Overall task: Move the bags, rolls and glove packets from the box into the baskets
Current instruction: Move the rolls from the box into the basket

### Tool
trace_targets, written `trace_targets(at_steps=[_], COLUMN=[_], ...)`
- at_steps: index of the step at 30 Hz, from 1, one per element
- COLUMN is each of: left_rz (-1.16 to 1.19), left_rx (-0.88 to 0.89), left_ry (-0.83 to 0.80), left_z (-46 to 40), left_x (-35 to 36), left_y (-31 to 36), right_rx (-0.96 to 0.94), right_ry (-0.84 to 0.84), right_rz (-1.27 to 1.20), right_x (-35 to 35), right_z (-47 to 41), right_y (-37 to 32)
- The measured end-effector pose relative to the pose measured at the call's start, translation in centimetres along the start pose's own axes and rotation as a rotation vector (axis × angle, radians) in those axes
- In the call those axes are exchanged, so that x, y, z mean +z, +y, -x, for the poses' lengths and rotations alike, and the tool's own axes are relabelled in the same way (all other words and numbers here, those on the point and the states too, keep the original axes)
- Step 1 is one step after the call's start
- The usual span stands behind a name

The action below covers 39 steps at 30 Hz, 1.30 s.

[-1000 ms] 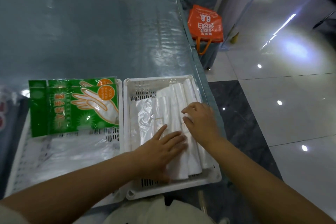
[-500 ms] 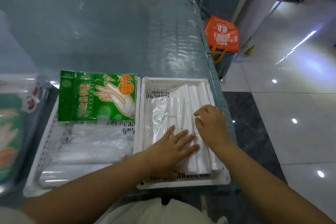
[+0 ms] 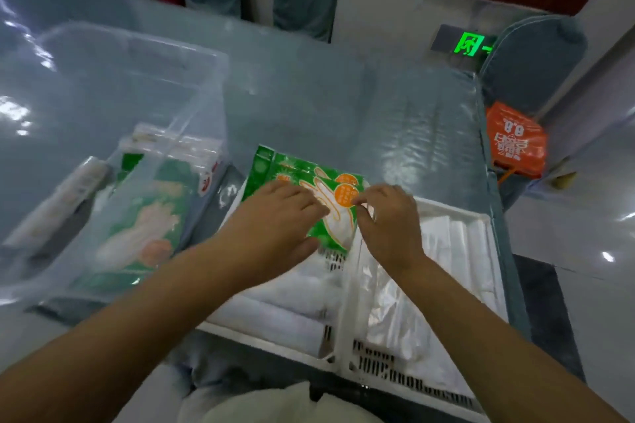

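The green glove packets (image 3: 305,189) lie at the far end of the left basket (image 3: 271,340), under both sets of fingers. The left hand (image 3: 275,220) rests on them with fingers loosely spread; the right hand (image 3: 388,216) pinches their right edge between thumb and fingertips. White rolls (image 3: 457,251) fill the right basket (image 3: 412,385) beside that wrist

Public hall; exit sign (image 3: 470,44); covered chairs (image 3: 531,62); polished floor (image 3: 591,216).

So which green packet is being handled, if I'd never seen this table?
Find the two white baskets side by side. The glove packet lies at the left basket's far end, under both hands. Unlike the packets inside the clear box, it sits uncovered.
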<state>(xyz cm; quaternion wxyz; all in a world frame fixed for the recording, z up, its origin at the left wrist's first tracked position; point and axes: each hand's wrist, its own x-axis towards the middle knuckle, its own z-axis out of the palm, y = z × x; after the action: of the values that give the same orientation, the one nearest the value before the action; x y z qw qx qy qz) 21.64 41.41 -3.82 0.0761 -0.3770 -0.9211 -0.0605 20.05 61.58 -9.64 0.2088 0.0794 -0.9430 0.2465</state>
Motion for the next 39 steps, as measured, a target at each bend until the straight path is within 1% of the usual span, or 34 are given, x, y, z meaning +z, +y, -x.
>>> trace_targets(at_steps=[4,7,10,12,14,15,17,19,21,22,24,27,29,32,35,37,39], left_rz=[-0.060,-0.041,-0.052,-0.066,-0.076,-0.081,-0.113,-0.169,-0.212,-0.208,-0.169,-0.111,-0.059,-0.045,-0.033,-0.015,0.007], left_rx=[-0.112,-0.222,-0.323,-0.365,-0.393,-0.401,-0.402,-0.369,-0.308,-0.288,-0.270,-0.259,-0.269,-0.268,-0.271,-0.271,-0.268], left_ry=[0.090,0.076,0.031,-0.006,-0.056,-0.074,-0.123,-0.168,-0.170,-0.163,-0.150,-0.121,-0.081,-0.042,-0.027,-0.014,-0.001], left_z=[4.3,8.5,12.5,14.8,16.9,17.8,19.4,20.5,21.1,21.2,21.3,21.5,21.8,21.9,21.8,21.9,22.0], left_x=[-6.6,-9.7,-11.0,-10.9,-10.8,-10.7,-10.5,-10.2,-9.7,-9.5,-9.0,-8.0,-7.5,-7.0,-6.9,-6.9,-6.8], left_y=[-6.2,-11.7,-18.4,-23.1,-27.6,-29.7,-33.6,-36.6,-38.7,-39.5,-40.6,-41.8,-42.1,-42.2,-42.2,-42.2,-42.3], right_rx=[-0.156,-0.266,-0.311,-0.325,-0.328,-0.317,-0.265,-0.219,-0.202,-0.180,-0.105,-0.025,0.034,0.128,0.236,0.219,0.124], right_ry=[0.110,0.146,0.117,0.058,-0.040,-0.114,-0.313,-0.514,-0.675,-0.740,-0.831,-0.859,-0.801,-0.715,-0.789,-0.831,-0.818], right_rz=[-0.086,-0.186,-0.280,-0.284,-0.237,-0.197,-0.071,0.143,0.367,0.442,0.511,0.534,0.514,0.438,0.304,0.301,0.417], right_x=[1.0,2.5,4.8,7.0,9.8,11.5,15.5,19.5,22.8,24.3,26.6,29.2,30.3,31.4,31.6,31.3,31.0], right_z=[-5.2,-8.5,-11.5,-13.5,-15.6,-16.8,-19.2,-21.3,-22.7,-23.0,-23.1,-22.4,-21.9,-21.1,-21.1,-21.3,-21.3], right_y=[-8.4,-15.1,-21.8,-25.7,-29.1,-30.5,-32.5,-33.4,-33.5,-33.3,-32.3,-30.5,-29.5,-28.6,-28.1,-27.5,-27.1])
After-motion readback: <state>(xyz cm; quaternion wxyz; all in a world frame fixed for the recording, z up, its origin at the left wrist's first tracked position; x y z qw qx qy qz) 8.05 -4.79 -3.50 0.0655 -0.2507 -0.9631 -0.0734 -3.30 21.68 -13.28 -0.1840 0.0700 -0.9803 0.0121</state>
